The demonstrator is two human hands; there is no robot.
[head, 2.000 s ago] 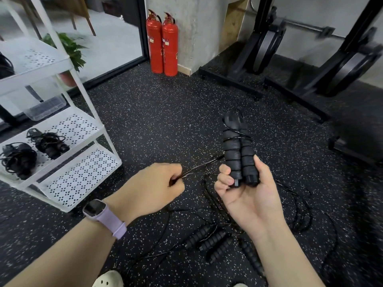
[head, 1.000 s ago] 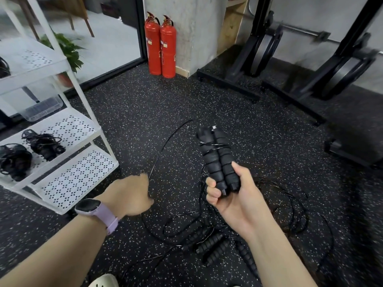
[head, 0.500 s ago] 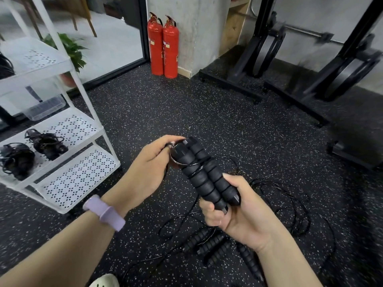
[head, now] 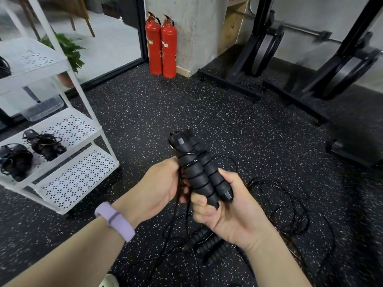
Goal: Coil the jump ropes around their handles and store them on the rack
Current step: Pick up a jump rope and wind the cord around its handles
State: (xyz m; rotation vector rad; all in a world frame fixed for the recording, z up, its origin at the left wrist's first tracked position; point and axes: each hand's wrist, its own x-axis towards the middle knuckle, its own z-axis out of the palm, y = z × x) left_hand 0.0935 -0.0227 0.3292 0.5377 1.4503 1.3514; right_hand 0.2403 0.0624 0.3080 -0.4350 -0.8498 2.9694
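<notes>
My right hand (head: 228,210) grips the lower ends of a pair of black ribbed jump rope handles (head: 196,168), held side by side and tilted up to the left. A few turns of thin black rope (head: 191,157) circle the handles near their top. My left hand (head: 159,187) sits just left of the handles and pinches the rope, which hangs from it toward the floor. More handles (head: 209,244) and loose rope (head: 290,206) lie on the floor below. Two coiled ropes (head: 44,143) rest on the white rack (head: 83,175) at the left.
Two red fire extinguishers (head: 162,44) stand by a concrete pillar at the back. Black weight racks with plates (head: 267,48) line the right wall. A potted plant (head: 68,50) and a clear plastic bin (head: 43,107) sit behind the rack. The floor is speckled black rubber.
My left hand has come down from the top of the handles to their left side, pulling the rope round them. The handles now stand more upright.
</notes>
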